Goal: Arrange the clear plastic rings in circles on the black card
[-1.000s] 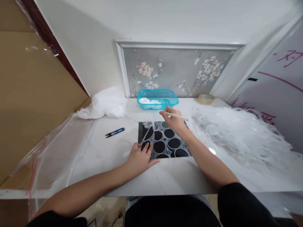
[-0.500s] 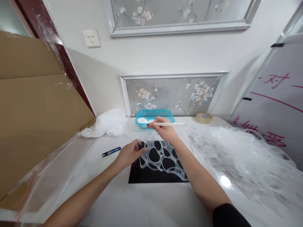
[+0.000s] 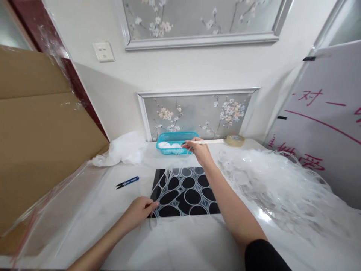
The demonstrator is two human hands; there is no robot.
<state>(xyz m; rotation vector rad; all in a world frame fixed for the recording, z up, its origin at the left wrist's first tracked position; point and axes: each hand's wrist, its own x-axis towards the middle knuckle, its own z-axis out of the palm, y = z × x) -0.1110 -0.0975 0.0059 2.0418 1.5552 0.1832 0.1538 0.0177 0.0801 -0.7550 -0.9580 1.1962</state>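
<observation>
My left hand [image 3: 141, 210] pinches the near left edge of a translucent white openwork mesh [image 3: 180, 194] with round holes. The mesh is spread over a black sheet [image 3: 184, 203] on the table. Above the far edge of the sheet, my right hand [image 3: 199, 150] grips a thin white stick [image 3: 210, 142] with a dark tip at its left end; its exact kind I cannot make out. Thin clear strands hang below these fingers. Just behind the right hand stands a turquoise basket [image 3: 177, 134] with round white pieces in it. Blue thread snips [image 3: 127, 182] lie left of the sheet.
A large heap of clear, ring-like strands [image 3: 270, 180] covers the right side of the table. A roll of tape [image 3: 235, 140] lies at the back. On the left are a white bundle [image 3: 121, 148], a plastic bag [image 3: 76, 203] and a cardboard sheet [image 3: 42, 143].
My left hand has moved down and left to the mesh's near edge. The mesh now lies flatter, with rounder holes. My right hand has shifted slightly right with the stick, and the view has turned a little.
</observation>
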